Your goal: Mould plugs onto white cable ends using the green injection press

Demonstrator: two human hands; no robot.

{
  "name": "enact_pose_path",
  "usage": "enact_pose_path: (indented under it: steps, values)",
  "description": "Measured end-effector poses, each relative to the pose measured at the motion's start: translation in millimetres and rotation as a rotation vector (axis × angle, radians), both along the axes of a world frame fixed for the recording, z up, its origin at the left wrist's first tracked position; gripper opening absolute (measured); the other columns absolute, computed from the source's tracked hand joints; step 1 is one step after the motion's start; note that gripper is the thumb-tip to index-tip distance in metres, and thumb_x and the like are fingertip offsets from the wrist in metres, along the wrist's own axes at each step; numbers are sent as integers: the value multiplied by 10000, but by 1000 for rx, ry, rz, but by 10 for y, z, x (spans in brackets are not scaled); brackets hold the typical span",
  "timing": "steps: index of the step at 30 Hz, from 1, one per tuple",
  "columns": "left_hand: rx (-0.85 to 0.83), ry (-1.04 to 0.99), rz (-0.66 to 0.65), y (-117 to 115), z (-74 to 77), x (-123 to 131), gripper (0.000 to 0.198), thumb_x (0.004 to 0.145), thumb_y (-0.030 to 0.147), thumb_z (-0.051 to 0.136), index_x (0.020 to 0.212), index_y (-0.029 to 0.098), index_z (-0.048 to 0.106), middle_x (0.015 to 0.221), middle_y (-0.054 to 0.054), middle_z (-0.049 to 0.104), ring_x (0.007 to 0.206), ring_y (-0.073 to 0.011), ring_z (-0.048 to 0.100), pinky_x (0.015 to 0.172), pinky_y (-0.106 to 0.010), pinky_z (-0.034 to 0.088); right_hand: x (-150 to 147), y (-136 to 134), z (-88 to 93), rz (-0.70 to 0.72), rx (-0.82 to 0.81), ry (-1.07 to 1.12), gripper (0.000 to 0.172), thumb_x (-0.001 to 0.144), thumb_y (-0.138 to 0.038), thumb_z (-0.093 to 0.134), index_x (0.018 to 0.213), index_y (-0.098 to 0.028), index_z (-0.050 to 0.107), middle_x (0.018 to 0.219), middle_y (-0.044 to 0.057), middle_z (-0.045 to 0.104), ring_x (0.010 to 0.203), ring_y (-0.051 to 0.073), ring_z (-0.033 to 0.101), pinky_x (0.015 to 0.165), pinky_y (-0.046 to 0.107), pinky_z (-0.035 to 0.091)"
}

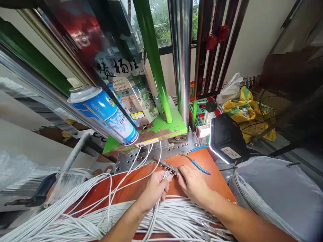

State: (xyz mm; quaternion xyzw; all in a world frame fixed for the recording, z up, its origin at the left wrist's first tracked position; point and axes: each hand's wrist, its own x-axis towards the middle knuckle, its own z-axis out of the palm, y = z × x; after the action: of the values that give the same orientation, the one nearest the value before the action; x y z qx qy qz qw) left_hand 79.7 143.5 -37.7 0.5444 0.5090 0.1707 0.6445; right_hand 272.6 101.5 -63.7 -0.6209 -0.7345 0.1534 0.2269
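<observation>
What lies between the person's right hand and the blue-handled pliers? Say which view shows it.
Only a bare strip of the orange surface lies between the right hand and the blue-handled pliers; the head view shows it.

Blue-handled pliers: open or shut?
Open, apparently: the blue-handled pliers lie with their handles spread wide apart. The tips are too small to tell.

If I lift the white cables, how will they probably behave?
The cables would likely be floppy, since they bend in loose curves. They may also tangle, because many cross each other on the orange surface.
</observation>
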Motion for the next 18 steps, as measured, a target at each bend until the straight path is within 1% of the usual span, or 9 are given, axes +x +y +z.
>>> enact_pose_path:
  steps: [3, 5, 7, 10, 12, 15, 16, 18]
  values:
    - [24, 12, -7, -4, -10, 23, 470, 854, 637, 643, 787, 187, 525, 585, 43, 538, 362, -56, 426, 354, -182, 277, -31, 4, -10, 12, 19, -18, 199, 1061, -233, 443, 927, -223, 590, 867, 50, 677, 741, 213, 613, 653, 363, 349]
    - [12, 6, 11, -20, -22, 47, 477, 839, 641, 646, 768, 186, 524, 577, 40, 538, 357, -51, 406, 354, -185, 259, -35, 0, -10, 35, 50, -22, 195, 1053, -218, 440, 912, -220, 576, 859, 53, 664, 726, 208, 598, 643, 362, 338]
    - [-2, -8, 48, -46, -40, 77, 487, 807, 645, 673, 745, 185, 522, 564, 41, 530, 355, -43, 376, 356, -187, 237, -29, -7, -4, 73, 95, -23, 187, 1037, -196, 437, 900, -215, 563, 853, 57, 650, 714, 202, 580, 631, 356, 328]
    - [11, -9, 141, -90, -56, 117, 502, 764, 648, 718, 741, 177, 545, 536, 44, 515, 356, -41, 355, 362, -188, 219, -15, -9, 3, 131, 138, 4, 165, 1012, -179, 449, 884, -206, 551, 842, 59, 638, 700, 191, 558, 623, 348, 327]
    - [25, -12, 168, -102, -42, 121, 519, 754, 662, 724, 759, 168, 565, 559, 17, 563, 368, -58, 416, 370, -190, 256, -4, 0, -6, 140, 130, 47, 175, 1020, -187, 451, 873, -204, 544, 832, 55, 637, 700, 185, 557, 631, 341, 336]
    - [-37, -61, 112, -77, 11, 83, 564, 741, 705, 722, 814, 164, 581, 649, -43, 660, 418, -115, 552, 389, -214, 365, 12, 24, -46, 92, 109, 114, 216, 1057, -218, 429, 865, -212, 528, 834, 45, 642, 741, 188, 581, 668, 330, 366]
    - [-64, -76, 98, -61, 28, 65, 572, 734, 713, 726, 827, 168, 578, 650, -45, 665, 419, -123, 557, 389, -221, 379, 18, 33, -64, 71, 113, 129, 227, 1068, -227, 418, 867, -216, 523, 837, 42, 643, 757, 192, 588, 682, 330, 378]
    - [-84, -81, 106, -29, 44, 36, 570, 722, 713, 743, 813, 181, 563, 571, -5, 607, 377, -104, 487, 365, -215, 344, 25, 48, -102, 50, 135, 145, 233, 1076, -242, 409, 873, -222, 519, 842, 39, 644, 773, 198, 596, 700, 332, 395]
